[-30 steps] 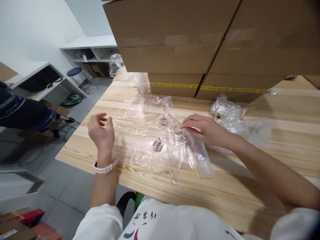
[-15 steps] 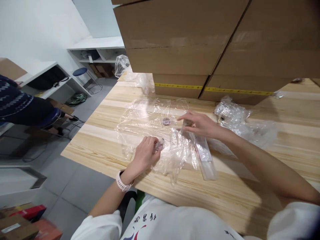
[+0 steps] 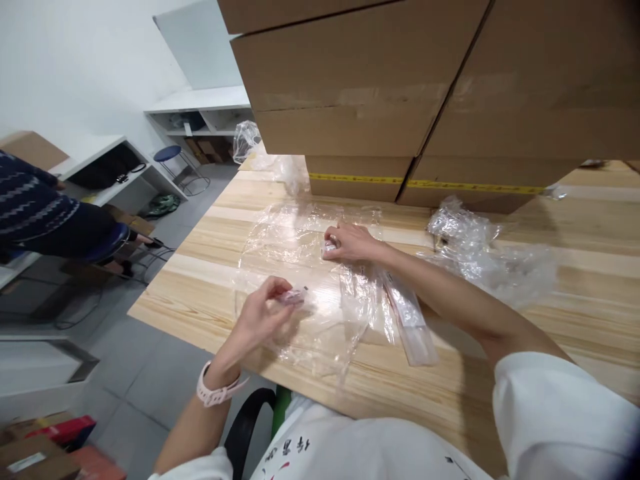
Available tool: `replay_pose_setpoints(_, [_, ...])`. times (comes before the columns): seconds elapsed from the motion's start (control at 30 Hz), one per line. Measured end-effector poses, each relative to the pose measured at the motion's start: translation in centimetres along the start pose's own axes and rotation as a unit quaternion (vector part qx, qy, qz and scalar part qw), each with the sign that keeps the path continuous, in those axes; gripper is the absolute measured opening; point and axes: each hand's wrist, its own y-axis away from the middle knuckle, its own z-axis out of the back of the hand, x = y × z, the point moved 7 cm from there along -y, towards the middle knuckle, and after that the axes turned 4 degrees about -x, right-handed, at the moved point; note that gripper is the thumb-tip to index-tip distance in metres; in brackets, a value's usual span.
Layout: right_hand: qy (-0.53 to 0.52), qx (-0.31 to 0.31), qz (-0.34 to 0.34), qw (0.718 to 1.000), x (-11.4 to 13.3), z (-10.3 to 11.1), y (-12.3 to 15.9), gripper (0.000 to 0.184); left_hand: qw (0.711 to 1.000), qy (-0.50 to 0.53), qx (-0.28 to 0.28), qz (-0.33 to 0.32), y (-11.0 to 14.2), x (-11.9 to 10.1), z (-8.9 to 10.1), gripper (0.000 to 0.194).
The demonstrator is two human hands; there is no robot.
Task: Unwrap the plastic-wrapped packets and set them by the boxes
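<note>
My left hand [image 3: 261, 308] holds a small pinkish item in clear wrapping [image 3: 294, 296] between thumb and fingers, above the plastic. Farther back, my right hand [image 3: 356, 241] has its fingers closed around a small round disc in clear wrapping [image 3: 329, 246]; most of it is hidden by the fingers. Under both hands a large clear plastic bag [image 3: 315, 323] lies spread on the wooden table. Beside my right forearm lies a stack of narrow clear plastic sleeves [image 3: 413, 320], partly covered by the arm.
Large cardboard boxes [image 3: 345, 100] are stacked along the table's back. Crumpled clear plastic [image 3: 465, 233] lies at the right, more plastic [image 3: 287, 172] at the back left. The wooden table's [image 3: 170, 300] left edge drops to the floor. A seated person [image 3: 40, 207] is at far left.
My right hand has moved left and closed on the round disc that lay on the plastic. My left hand has shifted left and nearer to me with its wrapped item.
</note>
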Motion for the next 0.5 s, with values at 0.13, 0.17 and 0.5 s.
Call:
replay_pose_setpoints(0.13, [-0.024, -0.006, 0.012, 1.000, -0.9, -0.8, 0.3, 0.037, 0.985, 0.122, -0.090, 0.078, 0.0, 1.2, 5.1, 0.038])
replay_pose_setpoints(0.17, [-0.038, -0.013, 0.013, 0.999, -1.0, -0.7, 0.5, 0.037, 0.977, 0.151, -0.122, 0.091, -0.1, 1.5, 6.2, 0.040])
replay_pose_setpoints(0.5, [-0.236, -0.025, -0.042, 0.971, -2.6, -1.5, 0.3, 0.050, 0.951, 0.288, -0.018, 0.109, -10.2, -1.0, -2.2, 0.038])
